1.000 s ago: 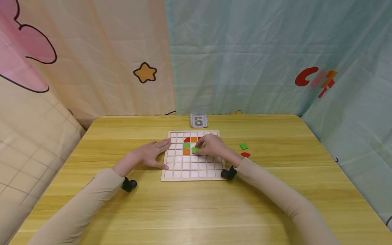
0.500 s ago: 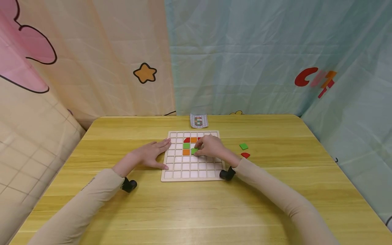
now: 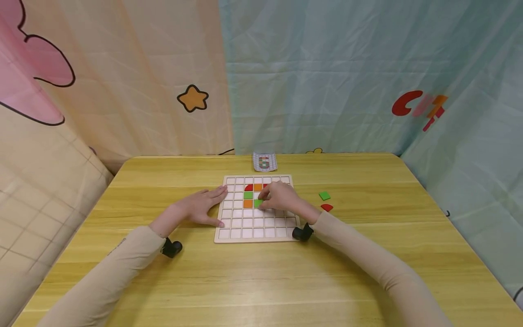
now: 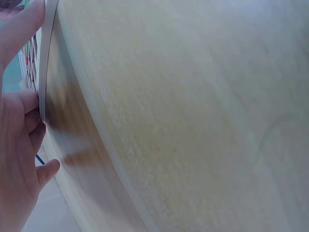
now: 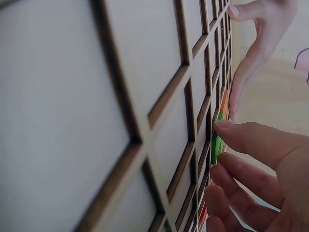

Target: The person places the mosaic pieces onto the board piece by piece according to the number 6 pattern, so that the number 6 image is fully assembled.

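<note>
A wooden grid board (image 3: 236, 222) with white cells lies on the table. My right hand (image 3: 281, 197) pinches a green square tile (image 3: 257, 204) between thumb and fingers, at a cell right of an orange tile (image 3: 248, 204). In the right wrist view, thumb and fingertip touch this green tile (image 5: 217, 142); whether it lies flat in the cell I cannot tell. Above are a green tile (image 3: 248, 195), a red rounded piece (image 3: 249, 187) and another orange tile (image 3: 258, 187); one more red piece is partly hidden. My left hand (image 3: 200, 206) rests, fingers spread, on the board's left edge.
Right of the board lie a loose green tile (image 3: 324, 195) and a red fan-shaped piece (image 3: 327, 207). Behind the board is a small patterned card (image 3: 264, 162) on the wooden table (image 3: 253, 281). Printed curtains (image 3: 327, 81) hang behind the table.
My right hand has moved the green tile slightly left and toward me, up beside the orange tile. The left hand stays on the board's edge.
</note>
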`<state>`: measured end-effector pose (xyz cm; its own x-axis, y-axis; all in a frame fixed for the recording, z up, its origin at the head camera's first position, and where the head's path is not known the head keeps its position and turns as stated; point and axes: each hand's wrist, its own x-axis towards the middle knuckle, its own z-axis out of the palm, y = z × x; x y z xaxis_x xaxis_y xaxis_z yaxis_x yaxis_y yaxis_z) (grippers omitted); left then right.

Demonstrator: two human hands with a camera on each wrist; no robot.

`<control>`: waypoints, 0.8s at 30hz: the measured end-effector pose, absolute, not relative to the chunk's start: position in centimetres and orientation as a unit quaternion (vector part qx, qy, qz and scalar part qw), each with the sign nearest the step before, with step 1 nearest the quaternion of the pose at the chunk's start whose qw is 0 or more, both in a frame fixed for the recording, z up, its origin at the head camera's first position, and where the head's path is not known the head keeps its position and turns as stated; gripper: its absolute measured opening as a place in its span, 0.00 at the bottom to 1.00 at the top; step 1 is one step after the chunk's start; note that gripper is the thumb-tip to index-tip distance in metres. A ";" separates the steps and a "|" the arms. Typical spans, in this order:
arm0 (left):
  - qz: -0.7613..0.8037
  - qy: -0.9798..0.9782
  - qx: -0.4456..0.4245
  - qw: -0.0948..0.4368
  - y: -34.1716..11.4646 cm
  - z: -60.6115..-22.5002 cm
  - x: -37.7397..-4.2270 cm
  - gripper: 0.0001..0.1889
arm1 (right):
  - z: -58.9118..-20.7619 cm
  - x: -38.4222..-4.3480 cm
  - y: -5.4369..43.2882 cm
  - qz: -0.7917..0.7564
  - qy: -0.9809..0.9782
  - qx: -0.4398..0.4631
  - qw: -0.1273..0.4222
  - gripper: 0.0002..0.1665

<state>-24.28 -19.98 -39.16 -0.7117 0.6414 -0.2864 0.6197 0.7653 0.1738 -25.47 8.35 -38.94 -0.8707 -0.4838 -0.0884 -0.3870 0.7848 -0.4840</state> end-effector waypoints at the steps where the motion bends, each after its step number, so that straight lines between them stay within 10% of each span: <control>1: 0.033 0.925 0.340 0.167 -20.0 -39.2 -24.3 0.56 | -39.0 -25.5 8.3 -0.232 0.939 -0.233 0.104 0.14; 24: 0.033 0.923 0.344 0.168 -19.9 -39.0 -24.1 0.56 | -37.6 -25.3 10.3 -0.266 0.927 -0.253 0.083 0.16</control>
